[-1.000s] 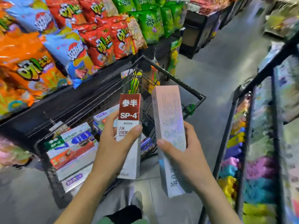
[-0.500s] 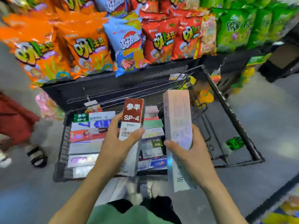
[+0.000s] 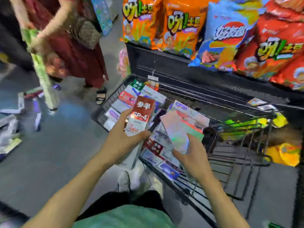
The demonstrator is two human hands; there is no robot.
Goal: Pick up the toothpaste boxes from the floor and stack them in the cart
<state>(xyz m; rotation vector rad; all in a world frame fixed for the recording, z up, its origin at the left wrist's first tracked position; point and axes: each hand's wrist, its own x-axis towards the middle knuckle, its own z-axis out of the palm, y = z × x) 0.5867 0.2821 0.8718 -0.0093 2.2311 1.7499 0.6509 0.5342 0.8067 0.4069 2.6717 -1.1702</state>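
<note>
cart right half free, boxes fill left

Your floor: grey, smooth | toothpaste boxes scattered at far left | wire cart stands on it beside the snack shelf | boxes in cart lie flat in rows

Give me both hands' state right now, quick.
Left hand: closed around the red SP-4 toothpaste box.
Right hand: holding the shiny holographic toothpaste box, above the cart.
</note>
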